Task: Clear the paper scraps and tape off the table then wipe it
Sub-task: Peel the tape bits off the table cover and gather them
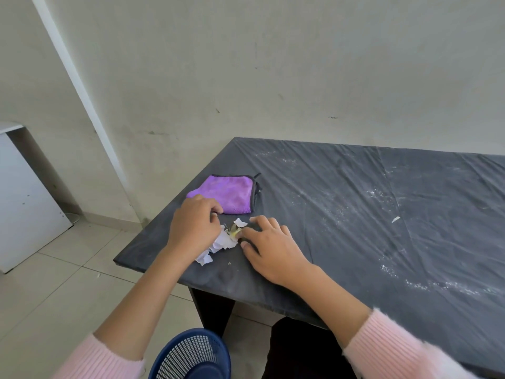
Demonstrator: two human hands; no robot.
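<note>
Two hands: both of mine are down on the dark counter [355,187], close together.
Left hand [194,228]: my fingers are curled down over the paper scraps [222,242]. White bits poke out from under my palm. I cannot tell if I am pinching any.
Right hand [270,250]: my fingers are spread and nearly flat, with the tips on the counter. It holds nothing. The tips touch the edge of the heap.
Paper scraps: a small white heap between my two hands, mostly under the left one.
Yellowish bit [235,233]: it sits in the heap, right at my right fingertips. I cannot tell if it is tape.
Lone scrap [395,219]: a tiny white one, far out past my right hand.
Purple cloth [226,192]: folded, just beyond my left hand.
White dust [382,192]: lots of it, off to the side of my right hand.
Blue basket [191,356]: low down, between my two arms.
</note>
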